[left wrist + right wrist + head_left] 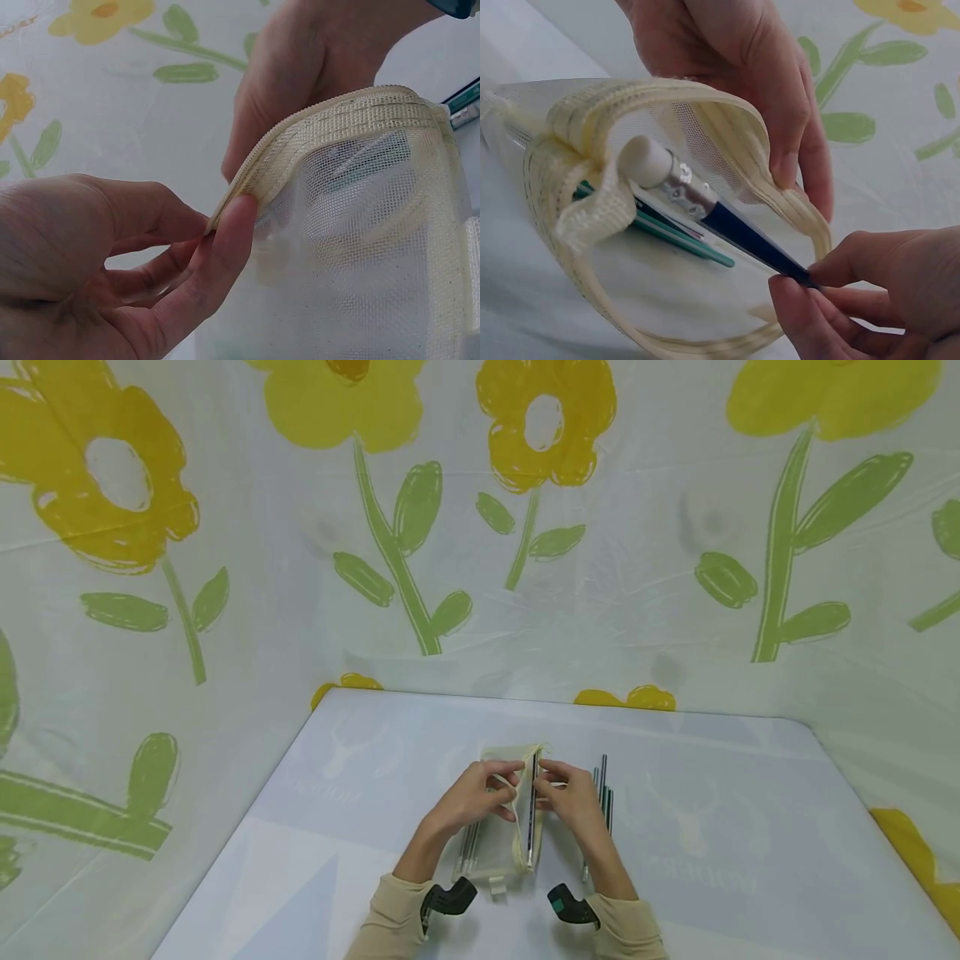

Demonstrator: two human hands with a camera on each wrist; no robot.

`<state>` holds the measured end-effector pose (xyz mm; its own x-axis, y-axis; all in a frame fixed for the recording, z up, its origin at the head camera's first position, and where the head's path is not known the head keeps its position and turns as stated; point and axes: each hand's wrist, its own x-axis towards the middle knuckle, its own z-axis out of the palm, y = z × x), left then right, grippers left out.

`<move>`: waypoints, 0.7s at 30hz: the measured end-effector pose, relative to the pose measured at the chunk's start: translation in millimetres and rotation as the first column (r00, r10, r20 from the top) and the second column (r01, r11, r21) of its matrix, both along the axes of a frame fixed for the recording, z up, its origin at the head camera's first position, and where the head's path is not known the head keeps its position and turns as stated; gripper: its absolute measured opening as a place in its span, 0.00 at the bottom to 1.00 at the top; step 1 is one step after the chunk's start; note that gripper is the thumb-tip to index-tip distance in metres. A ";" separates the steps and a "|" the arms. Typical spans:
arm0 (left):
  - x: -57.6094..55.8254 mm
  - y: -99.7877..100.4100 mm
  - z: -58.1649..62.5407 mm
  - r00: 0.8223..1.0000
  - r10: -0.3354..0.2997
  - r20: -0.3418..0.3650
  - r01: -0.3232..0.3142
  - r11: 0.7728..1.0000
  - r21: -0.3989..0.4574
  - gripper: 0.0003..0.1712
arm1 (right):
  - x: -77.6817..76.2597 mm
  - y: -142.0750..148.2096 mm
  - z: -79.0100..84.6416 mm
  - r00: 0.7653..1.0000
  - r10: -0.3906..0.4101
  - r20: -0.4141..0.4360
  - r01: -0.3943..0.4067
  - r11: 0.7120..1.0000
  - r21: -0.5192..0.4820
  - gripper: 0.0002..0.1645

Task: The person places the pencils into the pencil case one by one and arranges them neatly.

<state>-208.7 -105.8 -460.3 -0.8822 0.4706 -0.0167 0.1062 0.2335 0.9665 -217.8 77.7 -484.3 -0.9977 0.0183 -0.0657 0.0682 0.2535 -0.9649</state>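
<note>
A cream mesh zipper pouch (pixel 495 856) lies in front of me with its mouth spread wide. My left hand (pixel 468 795) pinches the zippered edge (pixel 240 176) between thumb and fingers. On the other side, my right hand (pixel 576 800) holds a dark blue pencil (pixel 739 234) between thumb and fingertips. That pencil has a white eraser (pixel 645 161) and a silver metal band, and its eraser end lies across the open mouth. Green pencils (pixel 682 244) are visible inside the pouch, partly hidden by its edge and the blue pencil.
Several dark and green pencils (pixel 604 781) lie on the white table (pixel 720 793) beside my right hand, partly covered by the forearm. A flower-printed curtain (pixel 600 610) surrounds the table at the back and sides. Black wrist cameras (pixel 453 897) sit on both wrists.
</note>
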 end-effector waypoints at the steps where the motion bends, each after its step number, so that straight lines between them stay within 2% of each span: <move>1: 0.1 0.2 0.2 1.000 -0.001 0.000 0.001 1.000 0.004 0.28 | -0.1 0.0 -0.4 1.000 -0.002 -0.003 0.002 1.000 0.005 0.25; 11: 0.1 1.5 -0.6 1.000 -0.005 -0.011 0.006 1.000 0.006 0.28 | 1.2 0.1 -2.2 1.000 0.006 -0.021 -0.006 1.000 -0.022 0.24; 21: -0.1 1.7 -1.7 1.000 0.000 -0.007 0.000 1.000 0.000 0.27 | 1.4 2.6 -0.4 0.999 0.035 -0.005 -0.035 0.998 -0.051 0.25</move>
<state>-208.8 -104.1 -462.0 -0.8821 0.4709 -0.0109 0.1127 0.2336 0.9658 -216.4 80.2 -484.6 -0.9979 -0.0202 -0.0613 0.0558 0.2063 -0.9769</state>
